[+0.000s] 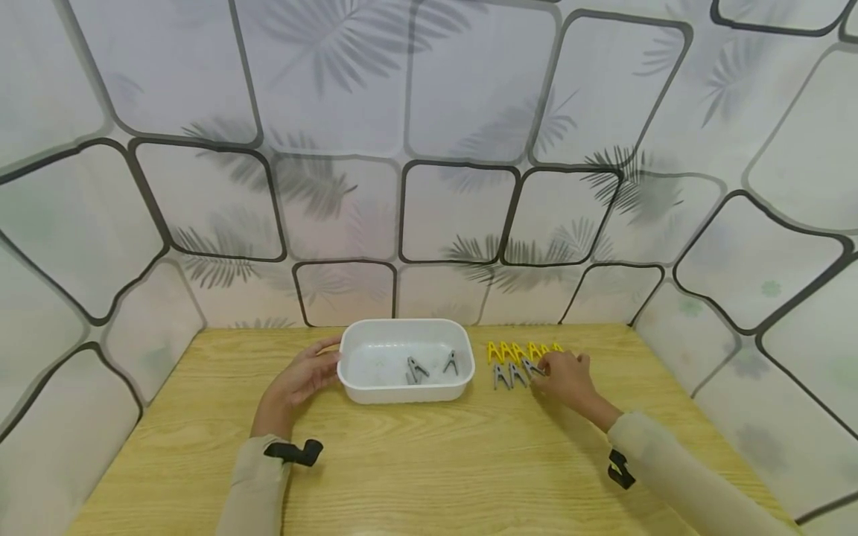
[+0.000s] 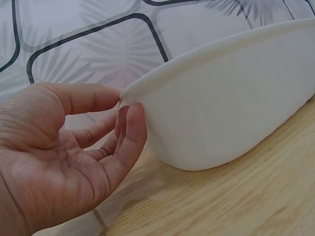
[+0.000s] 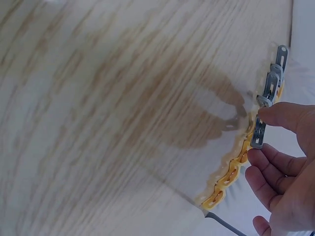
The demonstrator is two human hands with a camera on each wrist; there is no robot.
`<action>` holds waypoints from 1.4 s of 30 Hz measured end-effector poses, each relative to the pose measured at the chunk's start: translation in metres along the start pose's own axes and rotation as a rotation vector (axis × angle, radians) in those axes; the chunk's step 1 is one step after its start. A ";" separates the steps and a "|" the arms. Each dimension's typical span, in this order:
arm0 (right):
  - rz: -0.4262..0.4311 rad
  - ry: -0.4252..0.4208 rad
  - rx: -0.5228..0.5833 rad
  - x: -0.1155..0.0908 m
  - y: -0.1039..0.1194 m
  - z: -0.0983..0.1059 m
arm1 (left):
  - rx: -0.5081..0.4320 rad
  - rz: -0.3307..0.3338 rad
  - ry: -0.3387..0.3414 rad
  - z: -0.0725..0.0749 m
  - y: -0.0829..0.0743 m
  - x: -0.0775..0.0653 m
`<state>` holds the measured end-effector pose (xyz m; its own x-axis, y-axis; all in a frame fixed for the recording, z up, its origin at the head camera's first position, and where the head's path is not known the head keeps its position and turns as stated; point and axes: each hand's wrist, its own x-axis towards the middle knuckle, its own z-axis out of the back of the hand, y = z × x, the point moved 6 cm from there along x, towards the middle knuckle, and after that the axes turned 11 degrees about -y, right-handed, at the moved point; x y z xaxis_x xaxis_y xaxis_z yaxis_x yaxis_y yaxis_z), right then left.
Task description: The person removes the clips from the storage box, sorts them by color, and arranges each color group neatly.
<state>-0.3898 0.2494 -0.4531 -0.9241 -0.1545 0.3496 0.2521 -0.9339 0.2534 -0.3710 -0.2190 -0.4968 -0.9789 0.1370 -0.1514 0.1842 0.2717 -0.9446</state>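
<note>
A white plastic basin (image 1: 409,395) stands on the table, with grey clothespins (image 1: 450,362) lying inside it. At its left end my left hand (image 1: 310,376) holds the rim; in the left wrist view the bent fingers (image 2: 130,135) touch the basin's outer wall (image 2: 216,108). To the right of the basin, my right hand (image 1: 568,381) pinches a grey clothespin (image 3: 258,132) between thumb and fingertips. Two more grey clothespins (image 1: 500,377) sit beside it in a row. Behind them runs a row of several yellow clothespins (image 1: 494,351), its right end partly covered by the hand.
The wooden table (image 1: 415,469) meets a patterned wall covering (image 1: 348,216) behind the basin, with more of it on both sides. A black strap (image 1: 295,452) is on the left sleeve and another black strap (image 1: 620,469) on the right.
</note>
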 end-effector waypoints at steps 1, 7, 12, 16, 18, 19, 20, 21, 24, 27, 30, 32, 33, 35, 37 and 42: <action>-0.003 0.002 0.002 -0.001 0.000 -0.001 | 0.002 0.001 0.001 0.000 0.000 0.000; 0.000 0.001 0.004 -0.004 0.000 -0.005 | 0.026 0.007 -0.006 0.001 0.001 0.001; 0.004 -0.007 0.020 -0.004 0.003 -0.005 | 0.033 0.000 -0.007 0.002 0.001 0.002; -0.001 0.006 0.024 -0.005 0.006 -0.003 | 0.027 -0.006 -0.006 0.002 0.000 0.001; -0.001 0.004 0.020 -0.006 0.007 -0.002 | 0.021 -0.010 -0.011 0.001 -0.001 0.002; 0.002 0.000 0.017 -0.006 0.007 -0.001 | 0.021 -0.012 -0.010 0.001 -0.001 0.002; 0.004 -0.001 0.015 -0.006 0.008 -0.001 | 0.023 -0.013 -0.010 0.001 -0.001 0.002; 0.005 -0.001 0.013 -0.007 0.008 0.000 | 0.023 -0.014 -0.008 0.001 -0.001 0.002; 0.003 0.010 0.016 -0.007 0.008 0.000 | 0.020 -0.012 -0.007 0.001 0.000 0.002; -0.003 0.023 0.019 -0.008 0.008 0.001 | 0.016 -0.010 -0.001 0.001 0.001 0.001; -0.014 0.038 0.013 -0.008 0.007 0.001 | 0.014 -0.011 0.004 0.000 0.000 0.001; -0.019 0.047 0.003 -0.007 0.006 0.000 | 0.016 -0.013 0.003 0.000 0.000 0.001; -0.019 0.050 -0.001 -0.006 0.005 0.000 | 0.015 -0.013 0.004 0.000 0.000 0.001; -0.016 0.050 -0.010 -0.005 0.006 0.000 | 0.022 -0.014 0.005 0.000 0.000 0.000; -0.008 0.043 -0.011 -0.005 0.007 0.001 | 0.026 -0.013 0.004 0.001 0.000 0.000; -0.001 0.033 -0.016 -0.005 0.009 0.004 | 0.031 -0.012 0.004 0.000 0.000 0.000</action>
<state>-0.3822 0.2434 -0.4487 -0.9335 -0.1636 0.3190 0.2464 -0.9391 0.2397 -0.3707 -0.2195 -0.4968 -0.9807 0.1380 -0.1384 0.1692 0.2441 -0.9549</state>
